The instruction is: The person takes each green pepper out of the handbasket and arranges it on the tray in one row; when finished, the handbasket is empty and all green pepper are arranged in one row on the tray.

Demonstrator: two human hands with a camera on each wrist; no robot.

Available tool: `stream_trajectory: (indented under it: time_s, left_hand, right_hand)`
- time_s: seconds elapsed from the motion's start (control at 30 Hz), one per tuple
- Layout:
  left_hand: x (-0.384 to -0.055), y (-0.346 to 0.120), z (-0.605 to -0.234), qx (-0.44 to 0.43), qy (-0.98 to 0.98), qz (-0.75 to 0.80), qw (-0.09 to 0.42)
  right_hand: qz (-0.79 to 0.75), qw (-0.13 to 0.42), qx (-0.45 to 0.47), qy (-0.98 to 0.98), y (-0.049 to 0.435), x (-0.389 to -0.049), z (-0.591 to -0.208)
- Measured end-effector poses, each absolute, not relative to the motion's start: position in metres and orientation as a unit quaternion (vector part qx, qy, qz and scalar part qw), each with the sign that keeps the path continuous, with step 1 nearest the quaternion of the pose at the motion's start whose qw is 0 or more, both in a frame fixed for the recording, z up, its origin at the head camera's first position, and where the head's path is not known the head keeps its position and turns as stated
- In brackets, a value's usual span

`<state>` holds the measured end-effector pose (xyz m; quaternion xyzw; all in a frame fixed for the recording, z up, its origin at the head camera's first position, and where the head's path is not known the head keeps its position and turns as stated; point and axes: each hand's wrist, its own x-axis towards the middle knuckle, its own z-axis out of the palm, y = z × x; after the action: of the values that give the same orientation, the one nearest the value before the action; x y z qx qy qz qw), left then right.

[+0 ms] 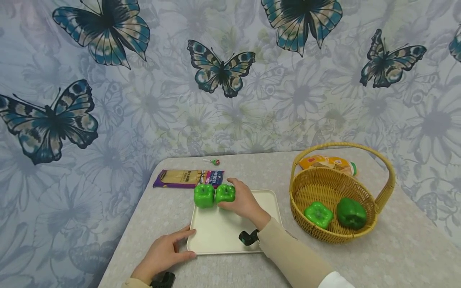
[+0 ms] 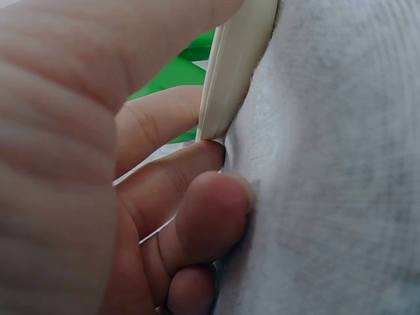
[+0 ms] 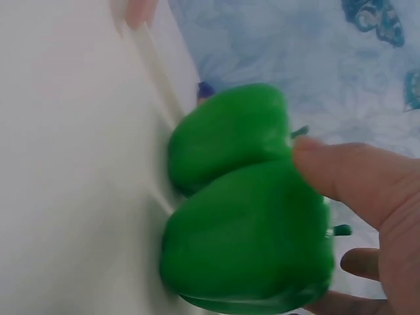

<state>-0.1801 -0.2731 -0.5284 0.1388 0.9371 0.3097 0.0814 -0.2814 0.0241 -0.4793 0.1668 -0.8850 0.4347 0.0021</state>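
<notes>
Two glossy green bell peppers stand side by side at the back left of a cream tray (image 1: 230, 236). My right hand (image 1: 245, 202) holds the right pepper (image 1: 225, 193), thumb at its near side and fingers behind. Against it stands the left pepper (image 1: 203, 196), and the right wrist view shows the held pepper (image 3: 246, 239) beside its neighbour (image 3: 226, 134). At the tray's front left corner, my left hand (image 1: 163, 252) holds the rim between thumb and forefinger. Up close in the left wrist view, its other fingers curl beside the tray rim (image 2: 226, 79), near the tabletop.
On the right stands a wicker basket (image 1: 333, 236) with a tall handle, holding a light green pepper (image 1: 318, 215) and a darker one (image 1: 351, 213). Behind it lies an orange packet (image 1: 325, 161). A purple noodle-like packet (image 1: 180, 179) and a lollipop (image 1: 215, 162) lie at the back left.
</notes>
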Motion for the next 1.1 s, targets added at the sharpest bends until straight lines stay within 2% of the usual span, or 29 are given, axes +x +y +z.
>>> stream_trajectory:
  time_s: [0.27, 0.4, 0.53, 0.67, 0.83, 0.93, 1.1]
  left_hand:
    - [-0.175, -0.274, -0.53, 0.138, 0.937, 0.313, 0.072]
    - [-0.175, -0.276, -0.53, 0.141, 0.935, 0.317, 0.071]
    - [-0.176, -0.277, -0.529, 0.144, 0.936, 0.315, 0.067]
    - [-0.176, -0.277, -0.53, 0.148, 0.932, 0.323, 0.071]
    - [-0.178, -0.277, -0.53, 0.152, 0.931, 0.325, 0.072]
    - [-0.179, -0.275, -0.53, 0.151, 0.931, 0.323, 0.072]
    - [-0.178, -0.273, -0.529, 0.15, 0.933, 0.32, 0.07]
  right_hand:
    - [0.439, 0.005, 0.187, -0.879, 0.069, -0.245, -0.454]
    - [0.452, 0.005, 0.191, -0.871, 0.106, -0.229, -0.436]
    - [0.448, -0.02, 0.21, -0.869, 0.151, -0.221, -0.417]
    - [0.423, -0.047, 0.232, -0.875, 0.198, -0.227, -0.402]
    - [0.427, -0.054, 0.201, -0.88, 0.247, -0.247, -0.395]
    - [0.424, -0.059, 0.191, -0.883, 0.266, -0.26, -0.4]
    - [0.443, -0.101, 0.199, -0.868, 0.287, -0.273, -0.421]
